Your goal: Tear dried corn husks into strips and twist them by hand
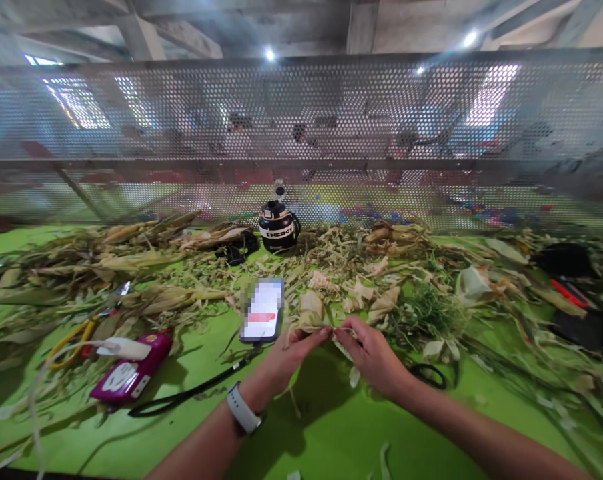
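Observation:
Both hands meet over the green tabletop (341, 427), fingertips close together. My left hand (294, 353) is closed on a pale dried corn husk (311, 310) that rises above its fingers. My right hand (369, 350) pinches the edge of the same husk, its thumb and forefinger nearly touching the left thumb. A strip of husk hangs below the right fingers. Just beyond the left hand lies a lit phone (263, 310) with a black strap (196, 390). Curled husk pieces (384, 303) and a bunch of thin green strands (429, 310) lie past the right hand.
Corn husks (126, 253) and scraps cover the back and sides. A black jug labelled ENERGY (279, 230) stands before a perforated metal screen (321, 127). At left are a purple power bank (131, 370) with a white cable and yellow-handled scissors (76, 343). A black ring (428, 375) lies right.

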A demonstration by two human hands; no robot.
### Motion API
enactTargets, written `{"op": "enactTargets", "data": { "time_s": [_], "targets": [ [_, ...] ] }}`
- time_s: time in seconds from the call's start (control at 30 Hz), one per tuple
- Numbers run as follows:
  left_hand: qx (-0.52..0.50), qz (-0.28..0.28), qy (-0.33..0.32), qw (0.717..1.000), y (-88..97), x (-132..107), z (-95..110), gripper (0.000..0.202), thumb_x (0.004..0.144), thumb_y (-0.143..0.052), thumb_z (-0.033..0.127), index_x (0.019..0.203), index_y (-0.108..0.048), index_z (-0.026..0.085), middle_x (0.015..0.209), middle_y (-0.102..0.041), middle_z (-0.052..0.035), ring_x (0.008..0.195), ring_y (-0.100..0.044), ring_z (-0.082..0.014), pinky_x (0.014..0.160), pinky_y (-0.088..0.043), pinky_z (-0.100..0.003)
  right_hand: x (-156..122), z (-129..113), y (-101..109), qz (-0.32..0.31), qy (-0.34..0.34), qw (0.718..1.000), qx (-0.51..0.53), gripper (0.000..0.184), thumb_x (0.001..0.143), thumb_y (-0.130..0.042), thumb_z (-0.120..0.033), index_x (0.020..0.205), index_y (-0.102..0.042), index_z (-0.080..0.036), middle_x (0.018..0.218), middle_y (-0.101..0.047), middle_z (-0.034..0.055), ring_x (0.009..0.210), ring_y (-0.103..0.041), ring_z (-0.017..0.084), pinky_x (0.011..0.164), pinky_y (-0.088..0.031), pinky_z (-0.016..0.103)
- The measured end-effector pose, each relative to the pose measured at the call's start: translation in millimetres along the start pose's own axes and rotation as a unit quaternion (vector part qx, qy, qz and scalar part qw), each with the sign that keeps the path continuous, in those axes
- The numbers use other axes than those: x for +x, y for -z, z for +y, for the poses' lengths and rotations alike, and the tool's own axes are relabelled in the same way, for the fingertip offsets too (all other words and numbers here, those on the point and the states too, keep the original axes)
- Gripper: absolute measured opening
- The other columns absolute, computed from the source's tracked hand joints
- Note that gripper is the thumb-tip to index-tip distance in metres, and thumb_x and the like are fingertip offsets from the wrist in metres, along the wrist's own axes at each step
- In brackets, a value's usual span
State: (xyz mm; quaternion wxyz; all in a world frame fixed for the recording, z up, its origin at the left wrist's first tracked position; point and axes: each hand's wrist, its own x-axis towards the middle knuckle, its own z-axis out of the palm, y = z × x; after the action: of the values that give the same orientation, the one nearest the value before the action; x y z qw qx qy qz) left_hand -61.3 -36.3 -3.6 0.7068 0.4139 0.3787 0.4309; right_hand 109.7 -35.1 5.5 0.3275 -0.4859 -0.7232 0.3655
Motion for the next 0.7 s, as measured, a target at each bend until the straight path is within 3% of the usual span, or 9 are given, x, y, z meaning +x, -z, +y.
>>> {"op": "enactTargets", "data": {
  "time_s": [0.1,0.23,0.33,0.5,0.7],
  "targets": [
    [0.055,-0.012,-0.038,0.998,-1.6,-0.2,4.1,0.031,0.078,-0.066,0.033,0.106,-0.068,0.018,0.108,-0.069,-0.0067,0.100,-0.061,-0.0201,0.094,-0.042,-0.032,-1.6,-0.9,-0.7,0.005,0.005,1.000,-0.012,0.029,0.091,-0.040,-0.042,0.079,-0.051,-0.018,0.062,-0.050,-0.0018,0.056,-0.044,0.012,0.053,-0.033,0.023],
    [0.078,-0.014,-0.035,0.996,-1.4,1.3,5.6,0.033,0.078,-0.065,0.035,0.106,-0.068,0.018,0.105,-0.070,-0.0074,0.098,-0.061,-0.0208,0.091,-0.043,-0.033,-1.1,2.3,-2.4,0.007,0.007,1.000,-0.019,0.028,0.091,-0.040,-0.043,0.080,-0.050,-0.019,0.062,-0.051,-0.0013,0.055,-0.045,0.013,0.052,-0.033,0.023],
    [0.053,-0.003,-0.036,0.998,-0.5,3.1,2.7,0.032,0.076,-0.068,0.033,0.104,-0.068,0.018,0.102,-0.071,-0.0070,0.097,-0.061,-0.0200,0.091,-0.043,-0.032,-1.2,4.5,-4.1,-0.001,0.010,1.000,-0.021,0.028,0.092,-0.039,-0.043,0.081,-0.049,-0.019,0.062,-0.052,-0.0009,0.053,-0.045,0.013,0.049,-0.033,0.023],
    [-0.015,0.069,-0.030,0.997,1.8,6.7,-3.1,0.030,0.072,-0.072,0.033,0.097,-0.069,0.017,0.091,-0.072,-0.0048,0.084,-0.062,-0.0163,0.084,-0.046,-0.029,-3.5,3.1,-5.0,-0.017,0.036,0.999,-0.036,0.024,0.091,-0.041,-0.039,0.079,-0.050,-0.020,0.060,-0.052,-0.0011,0.052,-0.048,0.013,0.051,-0.037,0.024],
    [-0.069,0.089,-0.015,0.993,-0.2,8.3,-1.1,0.028,0.065,-0.077,0.033,0.087,-0.070,0.016,0.077,-0.070,-0.0017,0.068,-0.060,-0.0120,0.069,-0.047,-0.024,-4.9,-1.7,-3.2,-0.059,-0.035,0.995,0.079,0.024,0.088,-0.046,-0.044,0.082,-0.049,-0.021,0.061,-0.050,-0.0036,0.037,-0.047,0.009,0.036,-0.040,0.021]
  ]
}}
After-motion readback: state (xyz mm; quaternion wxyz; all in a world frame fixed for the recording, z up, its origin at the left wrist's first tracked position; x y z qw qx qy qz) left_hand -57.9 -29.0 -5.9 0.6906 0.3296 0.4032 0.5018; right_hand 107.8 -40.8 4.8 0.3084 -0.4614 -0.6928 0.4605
